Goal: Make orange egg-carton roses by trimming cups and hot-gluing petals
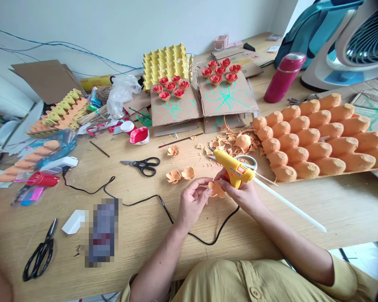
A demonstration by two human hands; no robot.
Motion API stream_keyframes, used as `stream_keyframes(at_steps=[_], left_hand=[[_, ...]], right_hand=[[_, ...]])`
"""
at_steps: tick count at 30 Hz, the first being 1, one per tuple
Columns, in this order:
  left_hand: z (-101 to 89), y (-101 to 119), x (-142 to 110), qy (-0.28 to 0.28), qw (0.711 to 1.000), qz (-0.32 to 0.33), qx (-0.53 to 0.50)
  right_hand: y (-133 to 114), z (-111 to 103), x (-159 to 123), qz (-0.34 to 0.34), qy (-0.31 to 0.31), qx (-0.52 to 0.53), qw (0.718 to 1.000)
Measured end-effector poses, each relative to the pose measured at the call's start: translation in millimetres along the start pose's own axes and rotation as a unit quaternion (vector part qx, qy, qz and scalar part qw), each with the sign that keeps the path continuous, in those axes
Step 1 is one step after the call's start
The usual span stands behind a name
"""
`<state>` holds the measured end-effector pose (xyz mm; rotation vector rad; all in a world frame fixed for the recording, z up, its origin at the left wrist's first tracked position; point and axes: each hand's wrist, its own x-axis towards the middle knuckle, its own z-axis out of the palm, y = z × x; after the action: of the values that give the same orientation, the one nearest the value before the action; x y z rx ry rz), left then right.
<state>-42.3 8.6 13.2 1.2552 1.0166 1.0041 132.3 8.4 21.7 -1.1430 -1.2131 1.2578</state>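
Note:
My left hand (193,201) pinches an orange egg-carton flower (216,189) between thumb and fingers, just above the table. In my right hand (241,195) is a yellow glue gun (234,167), its nozzle aimed up and to the left and a long white glue stick (292,205) jutting from its back. The right fingertips also touch the flower's edge. Close by on the table lie a pair of orange flowers (174,176) and a single one (173,151) further back. Black-handled scissors (146,165) rest left of them.
An orange egg tray (315,138) fills the right side, beside carton scraps (229,142). Cardboard panels (176,111) with red flowers stand behind. A black cord (164,205) crosses the table. Larger scissors (40,251) lie front left; a pink bottle (285,77) and fan (343,46) stand back right.

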Motion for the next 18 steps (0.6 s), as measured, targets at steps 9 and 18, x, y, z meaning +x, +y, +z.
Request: stream_keyframes(at_steps=[9, 18], left_hand=[[3.6, 1, -1, -0.013, 0.999, 0.001, -0.050], [8.9, -4, -2, 0.066, 0.998, 0.014, 0.000]], right_hand=[[4, 5, 0, -0.022, 0.037, -0.020, 0.999], [1, 12, -3, -0.028, 0.051, -0.032, 0.998]])
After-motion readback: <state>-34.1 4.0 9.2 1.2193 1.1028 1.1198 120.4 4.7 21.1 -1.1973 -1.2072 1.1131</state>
